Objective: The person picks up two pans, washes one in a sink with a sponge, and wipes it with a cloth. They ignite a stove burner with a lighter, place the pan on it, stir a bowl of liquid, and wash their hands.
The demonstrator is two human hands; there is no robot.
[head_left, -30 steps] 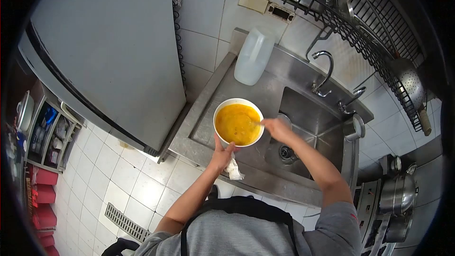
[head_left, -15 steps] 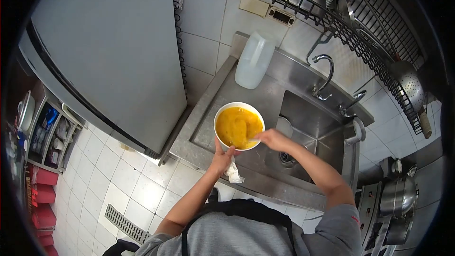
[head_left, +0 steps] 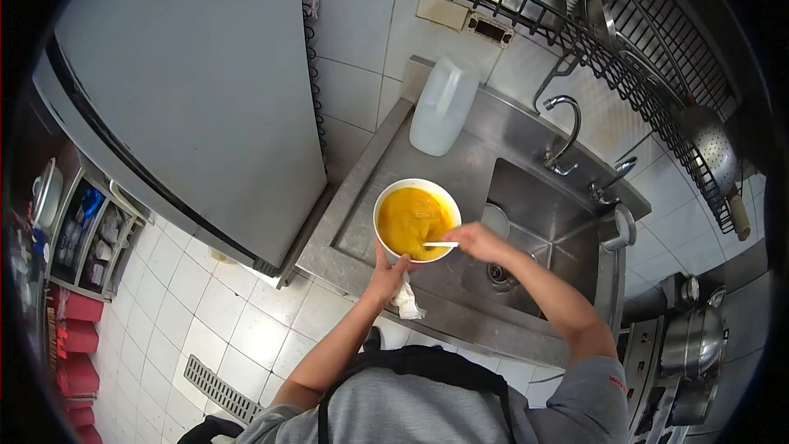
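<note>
A white bowl [head_left: 380, 234] of yellow-orange liquid is held over the steel counter, left of the sink. My left hand [head_left: 386, 278] grips its near-left rim and side, with the thumb near the bottom edge. A crumpled white cloth or paper [head_left: 406, 302] hangs just below that hand. My right hand [head_left: 478, 243], at the bowl's right rim, is closed around a white utensil [head_left: 441, 244], whose far end dips into the liquid. The liquid's surface shows swirl marks.
A translucent jug [head_left: 445, 107] stands behind the bowl. To the right are the sink basin [head_left: 526, 177], the faucet [head_left: 567, 131] and a metal pot [head_left: 615, 228]. A wire rack [head_left: 608, 57] hangs above; a grey fridge [head_left: 189, 90] stands left.
The white utensil has shifted in the bowl and its handle now shows more clearly. The swirl in the liquid looks different. Both hands stay almost in place.
</note>
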